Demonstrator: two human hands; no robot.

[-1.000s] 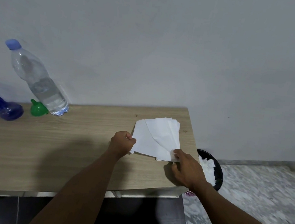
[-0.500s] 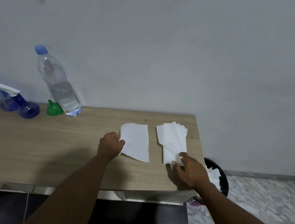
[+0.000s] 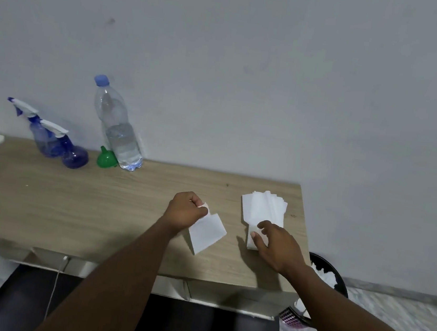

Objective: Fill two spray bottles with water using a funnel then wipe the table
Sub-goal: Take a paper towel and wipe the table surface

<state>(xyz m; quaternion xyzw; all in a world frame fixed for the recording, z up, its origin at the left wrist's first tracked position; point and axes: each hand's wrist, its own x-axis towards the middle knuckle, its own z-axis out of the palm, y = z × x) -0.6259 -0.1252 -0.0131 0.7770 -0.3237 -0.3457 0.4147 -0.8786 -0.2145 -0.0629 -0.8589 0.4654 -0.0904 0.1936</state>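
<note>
Fingers of left hand clenched on the top corner of one paper napkin; sheet's long axis runs diagonally, toward near-right. Right hand rests bent fingertips on napkin stack. Most bare table lies leftward; left hand nearer.

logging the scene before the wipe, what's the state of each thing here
water bottle: upright, capped, partly full
spray bottles: standing, spray heads on
funnel: wide end down, beside water bottle
tissue sheet: pinched in left hand
tissue stack: on table, right hand fingers rest on it
bin: beside table, white tissues inside
</note>
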